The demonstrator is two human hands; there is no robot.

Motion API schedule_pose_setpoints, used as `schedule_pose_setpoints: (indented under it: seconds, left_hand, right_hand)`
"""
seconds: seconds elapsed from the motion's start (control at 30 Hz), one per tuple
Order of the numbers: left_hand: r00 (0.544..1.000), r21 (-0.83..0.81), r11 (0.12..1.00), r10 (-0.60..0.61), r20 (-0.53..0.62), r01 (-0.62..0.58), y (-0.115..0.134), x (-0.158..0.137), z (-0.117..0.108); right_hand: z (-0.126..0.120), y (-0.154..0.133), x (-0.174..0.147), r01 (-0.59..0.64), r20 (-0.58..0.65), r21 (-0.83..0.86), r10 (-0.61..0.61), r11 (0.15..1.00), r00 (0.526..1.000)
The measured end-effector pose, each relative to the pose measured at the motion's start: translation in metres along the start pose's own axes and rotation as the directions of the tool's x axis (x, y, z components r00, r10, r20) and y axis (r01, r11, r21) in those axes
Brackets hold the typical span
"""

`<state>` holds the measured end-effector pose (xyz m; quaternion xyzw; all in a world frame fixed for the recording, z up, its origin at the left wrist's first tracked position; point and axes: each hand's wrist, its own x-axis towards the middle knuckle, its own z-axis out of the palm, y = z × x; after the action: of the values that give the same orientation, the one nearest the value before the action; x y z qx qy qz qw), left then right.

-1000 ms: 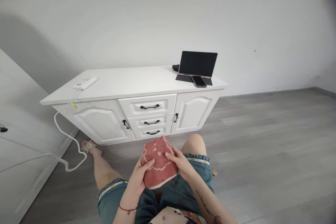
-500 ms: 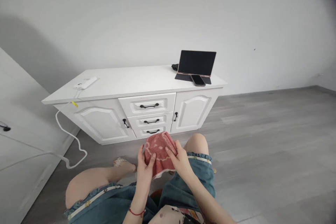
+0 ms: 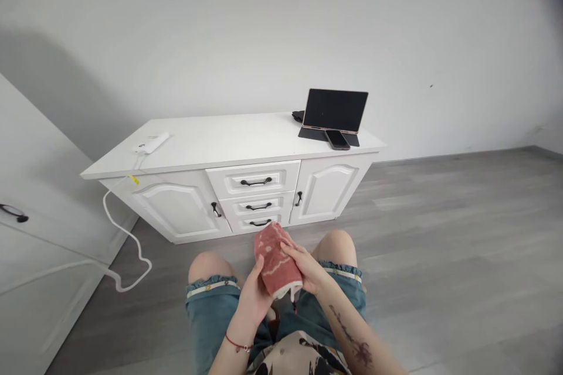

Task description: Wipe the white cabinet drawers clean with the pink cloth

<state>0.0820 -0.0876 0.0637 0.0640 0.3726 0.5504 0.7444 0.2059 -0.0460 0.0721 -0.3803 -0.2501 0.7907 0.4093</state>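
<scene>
A red cloth (image 3: 277, 258) with pale patterning and a white edge is held up between my knees, wrapped into a narrow shape. My left hand (image 3: 257, 290) grips its lower left side, thumb lying on the front. On the right side my right hand (image 3: 303, 266) holds it, with fingers over the front surface. Whether anything is inside the cloth cannot be seen. A small dark strand hangs below its white edge.
Ahead stands a white cabinet (image 3: 229, 140) with drawers and doors. On it are a tablet (image 3: 336, 110), a phone (image 3: 337, 140), a dark item (image 3: 298, 116) and a white power strip (image 3: 153, 143). Its cable (image 3: 136, 240) hangs down at the left near another white cabinet (image 3: 53, 269).
The cloth has gone from spread wider to a narrower wrapped shape, turned in my hands. My left leg has swung inward, and the view has shifted slightly.
</scene>
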Motion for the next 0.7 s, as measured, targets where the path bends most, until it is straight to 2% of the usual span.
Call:
schedule_pose_setpoints:
  seconds: [0.1, 0.17, 0.2, 0.23, 0.27, 0.3, 0.33, 0.4, 0.43, 0.5, 0.57, 0.63, 0.7]
  left_hand:
    - [0.994, 0.033, 0.998, 0.058, -0.093, -0.055, 0.008, 0.009, 0.004]
    - [0.979, 0.052, 0.994, 0.102, -0.176, -0.095, 0.016, 0.016, 0.005]
    - [0.970, 0.059, 0.992, 0.121, -0.211, -0.111, 0.020, 0.020, 0.005]
    - [0.963, 0.072, 0.990, 0.136, -0.233, -0.122, 0.026, 0.024, 0.005]
    - [0.958, 0.089, 0.988, 0.148, -0.244, -0.129, 0.031, 0.028, 0.004]
    - [0.958, 0.107, 0.986, 0.152, -0.241, -0.130, 0.037, 0.031, 0.002]
    - [0.961, 0.127, 0.984, 0.150, -0.233, -0.123, 0.043, 0.035, 0.001]
    - [0.967, 0.177, 0.979, 0.136, -0.214, -0.098, 0.056, 0.040, 0.000]
    - [0.970, 0.207, 0.975, 0.127, -0.209, -0.083, 0.063, 0.042, 0.000]
    - [0.973, 0.280, 0.958, 0.115, -0.199, -0.056, 0.077, 0.045, 0.004]
    - [0.978, 0.366, 0.930, 0.113, -0.178, -0.040, 0.091, 0.048, 0.011]
    - [0.979, 0.470, 0.881, 0.140, -0.146, -0.056, 0.104, 0.053, 0.017]
    - [0.976, 0.578, 0.807, 0.205, -0.081, -0.121, 0.116, 0.063, 0.020]
  right_hand:
    - [-0.002, 0.001, 0.017, 0.143, -0.051, -0.270, -0.162, 0.952, 0.985]
    - [-0.003, 0.000, 0.030, 0.250, -0.063, -0.519, -0.328, 0.817, 0.943]
    - [-0.003, 0.000, 0.036, 0.273, -0.072, -0.599, -0.390, 0.753, 0.918]
    - [-0.003, -0.001, 0.042, 0.281, -0.094, -0.631, -0.430, 0.723, 0.898]
    - [-0.002, -0.002, 0.048, 0.283, -0.123, -0.615, -0.443, 0.736, 0.888]
    - [-0.001, -0.003, 0.052, 0.283, -0.145, -0.550, -0.424, 0.786, 0.894]
    - [0.000, -0.005, 0.056, 0.274, -0.139, -0.447, -0.368, 0.852, 0.919]
    - [0.005, -0.005, 0.063, 0.176, -0.028, -0.210, -0.185, 0.962, 0.982]
    - [0.007, -0.005, 0.066, 0.098, 0.048, -0.120, -0.093, 0.988, 0.994]
    - [0.012, -0.002, 0.072, -0.034, 0.130, -0.008, 0.035, 0.999, 0.991]
    - [0.017, 0.002, 0.079, -0.106, 0.129, 0.080, 0.095, 0.991, 0.987]
    - [0.021, 0.004, 0.086, -0.126, 0.108, 0.166, 0.109, 0.978, 0.988]
    - [0.023, 0.003, 0.094, -0.111, 0.073, 0.242, 0.096, 0.964, 0.993]
